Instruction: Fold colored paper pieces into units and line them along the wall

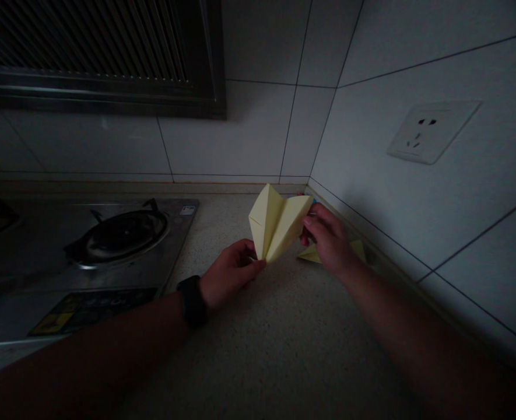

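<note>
A pale yellow folded sheet of paper [279, 221], creased into pleats that fan out upward like a paper plane, is held up above the counter. My left hand [235, 265], with a dark watch on its wrist, pinches the narrow lower point of it between thumb and fingers. At its right edge my right hand [323, 233] grips the paper, thumb in front and fingers partly hidden behind. A second yellow folded paper [311, 254] lies on the counter beneath my right hand and wrist, which cover its middle.
The speckled counter [258, 350] runs to a tiled corner. A gas stove [122, 233] stands on the left under a dark range hood [100, 52]. On the right wall is a power socket [432, 131]. Something small, red and blue, shows partly behind the held paper.
</note>
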Motion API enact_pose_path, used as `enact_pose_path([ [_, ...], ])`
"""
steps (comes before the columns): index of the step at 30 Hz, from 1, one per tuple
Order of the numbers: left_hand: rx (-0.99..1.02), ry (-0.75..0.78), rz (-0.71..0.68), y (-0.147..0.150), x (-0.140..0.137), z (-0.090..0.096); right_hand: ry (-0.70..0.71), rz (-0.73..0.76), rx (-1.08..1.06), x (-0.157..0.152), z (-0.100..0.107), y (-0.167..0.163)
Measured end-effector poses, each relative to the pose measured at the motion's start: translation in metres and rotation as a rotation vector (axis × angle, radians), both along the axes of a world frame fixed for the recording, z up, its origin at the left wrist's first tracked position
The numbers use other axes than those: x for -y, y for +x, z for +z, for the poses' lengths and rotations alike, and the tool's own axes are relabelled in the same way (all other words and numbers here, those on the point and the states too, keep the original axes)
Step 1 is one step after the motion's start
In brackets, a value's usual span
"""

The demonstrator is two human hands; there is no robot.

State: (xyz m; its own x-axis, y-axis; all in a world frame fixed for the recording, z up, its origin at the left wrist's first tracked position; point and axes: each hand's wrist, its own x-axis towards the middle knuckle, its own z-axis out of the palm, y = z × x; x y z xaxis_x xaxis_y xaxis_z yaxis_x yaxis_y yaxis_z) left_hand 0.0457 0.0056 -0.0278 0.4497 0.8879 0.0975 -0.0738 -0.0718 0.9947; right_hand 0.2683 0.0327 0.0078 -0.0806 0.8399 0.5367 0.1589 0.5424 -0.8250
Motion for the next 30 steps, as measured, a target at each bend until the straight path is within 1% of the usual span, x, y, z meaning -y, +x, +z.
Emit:
enact_pose_path([
  [7, 0.016, 0.01, -0.009, 0.0, 0.001, -0.001, -0.012, -0.002, -0.013, 0.004, 0.003, -0.004],
  [13, 0.029, 0.004, -0.011, 0.0, 0.001, -0.001, 0.006, 0.004, -0.009, 0.002, 0.001, -0.002],
  [19, 0.015, -0.007, -0.002, 0.0, 0.001, -0.001, -0.009, -0.038, 0.038, -0.002, -0.002, 0.001],
  [30, 0.076, -0.016, 0.032, 0.001, 0.002, 0.0, -0.043, -0.123, 0.118, -0.006, -0.004, 0.003],
])
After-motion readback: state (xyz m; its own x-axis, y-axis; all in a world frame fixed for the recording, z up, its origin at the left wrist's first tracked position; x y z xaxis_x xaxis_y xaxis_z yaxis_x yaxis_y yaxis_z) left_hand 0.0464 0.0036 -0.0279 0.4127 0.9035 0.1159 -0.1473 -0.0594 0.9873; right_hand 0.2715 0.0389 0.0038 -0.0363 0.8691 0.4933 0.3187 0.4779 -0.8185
